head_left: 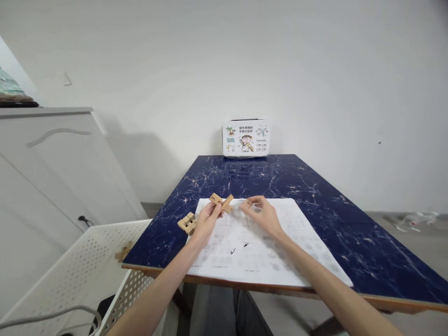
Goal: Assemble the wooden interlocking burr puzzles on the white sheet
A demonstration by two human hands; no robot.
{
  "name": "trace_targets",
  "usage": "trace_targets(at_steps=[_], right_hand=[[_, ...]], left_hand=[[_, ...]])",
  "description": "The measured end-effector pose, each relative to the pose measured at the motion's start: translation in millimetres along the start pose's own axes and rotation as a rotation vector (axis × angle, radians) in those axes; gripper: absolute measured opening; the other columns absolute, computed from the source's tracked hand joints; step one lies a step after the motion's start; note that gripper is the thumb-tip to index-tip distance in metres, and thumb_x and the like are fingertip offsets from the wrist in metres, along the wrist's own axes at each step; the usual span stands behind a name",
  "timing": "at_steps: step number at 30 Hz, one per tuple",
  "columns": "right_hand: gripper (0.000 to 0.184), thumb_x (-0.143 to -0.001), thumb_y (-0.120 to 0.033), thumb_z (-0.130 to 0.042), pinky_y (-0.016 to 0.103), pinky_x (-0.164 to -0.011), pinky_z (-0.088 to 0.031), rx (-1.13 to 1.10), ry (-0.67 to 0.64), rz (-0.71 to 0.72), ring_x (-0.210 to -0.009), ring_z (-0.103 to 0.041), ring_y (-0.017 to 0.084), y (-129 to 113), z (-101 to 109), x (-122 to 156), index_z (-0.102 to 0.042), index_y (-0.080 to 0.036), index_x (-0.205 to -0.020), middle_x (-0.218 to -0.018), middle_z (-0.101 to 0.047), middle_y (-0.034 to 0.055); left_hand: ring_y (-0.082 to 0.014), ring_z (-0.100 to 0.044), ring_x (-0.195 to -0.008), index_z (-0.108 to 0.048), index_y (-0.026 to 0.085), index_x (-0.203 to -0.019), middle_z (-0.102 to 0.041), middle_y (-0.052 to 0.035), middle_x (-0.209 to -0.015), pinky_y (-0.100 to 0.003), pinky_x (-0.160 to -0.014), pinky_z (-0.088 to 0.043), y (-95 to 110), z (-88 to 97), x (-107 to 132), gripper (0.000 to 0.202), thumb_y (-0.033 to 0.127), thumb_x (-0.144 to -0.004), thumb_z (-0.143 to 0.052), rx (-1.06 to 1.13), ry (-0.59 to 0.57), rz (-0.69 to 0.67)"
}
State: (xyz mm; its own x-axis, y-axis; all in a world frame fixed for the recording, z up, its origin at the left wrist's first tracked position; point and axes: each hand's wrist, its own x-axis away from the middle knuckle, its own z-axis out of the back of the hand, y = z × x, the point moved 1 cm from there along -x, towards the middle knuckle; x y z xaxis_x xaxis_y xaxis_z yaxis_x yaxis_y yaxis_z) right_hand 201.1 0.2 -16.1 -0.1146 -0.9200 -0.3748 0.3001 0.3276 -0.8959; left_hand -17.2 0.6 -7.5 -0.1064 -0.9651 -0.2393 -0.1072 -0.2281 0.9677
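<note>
My left hand is closed on a crossed pair of notched wooden puzzle sticks, holding them just above a white printed sheet. My right hand hovers a little to the right, with its fingertips pinched on a small piece that is too small to name. A cluster of more wooden puzzle pieces lies on the table at the sheet's left edge, beside my left wrist.
The sheet lies on a dark blue marbled table against a white wall. A white illustrated box stands at the table's far edge. A white perforated basket and a grey cabinet are to the left.
</note>
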Motion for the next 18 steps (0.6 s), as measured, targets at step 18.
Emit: trace_targets(at_steps=[18], right_hand=[[0.055,-0.073,-0.052,-0.084,0.050,-0.110,-0.048,-0.466,-0.262,-0.054,-0.129,-0.061,0.030,-18.2,-1.4,2.1,-0.063,-0.027,-0.118,-0.134,-0.068,0.0085]], left_hand=[[-0.0180,-0.058,-0.082,-0.063,0.016,-0.104,-0.065,-0.0068,-0.098,-0.033,-0.082,-0.048,12.8,-12.6,5.6,0.043,0.058,-0.094,-0.060,-0.161,-0.128,-0.005]])
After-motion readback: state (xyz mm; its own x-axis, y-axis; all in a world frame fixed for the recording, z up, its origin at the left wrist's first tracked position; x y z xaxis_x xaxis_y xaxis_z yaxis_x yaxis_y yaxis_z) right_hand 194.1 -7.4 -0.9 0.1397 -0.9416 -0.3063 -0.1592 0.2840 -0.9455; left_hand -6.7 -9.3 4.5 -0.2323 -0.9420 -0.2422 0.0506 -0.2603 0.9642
